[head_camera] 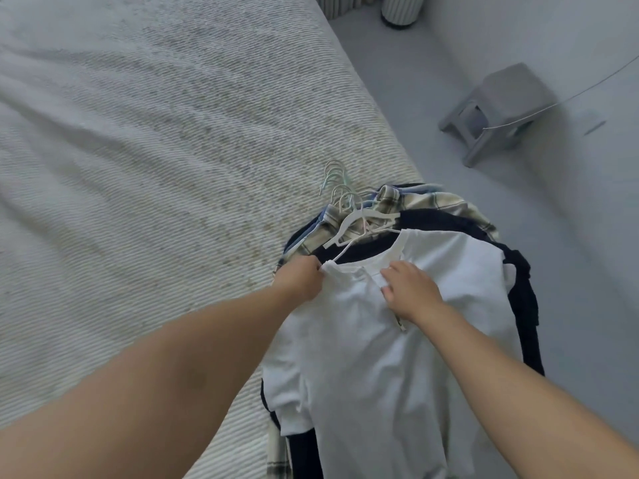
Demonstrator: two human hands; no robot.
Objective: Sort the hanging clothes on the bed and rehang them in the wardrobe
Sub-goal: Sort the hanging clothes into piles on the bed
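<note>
A pile of clothes on hangers lies at the bed's right edge and drapes over it. On top is a white T-shirt. Under it lie a dark navy garment and a cream plaid shirt. A white hanger sticks out of the white shirt's neck, and several hanger hooks bunch together above it. My left hand pinches the white shirt's left shoulder at the hanger's end. My right hand rests on the shirt's collar with its fingers curled into the fabric.
A grey step stool stands on the pale floor to the right of the bed, with a thin cord running across above it. A ribbed white cylinder stands at the top edge.
</note>
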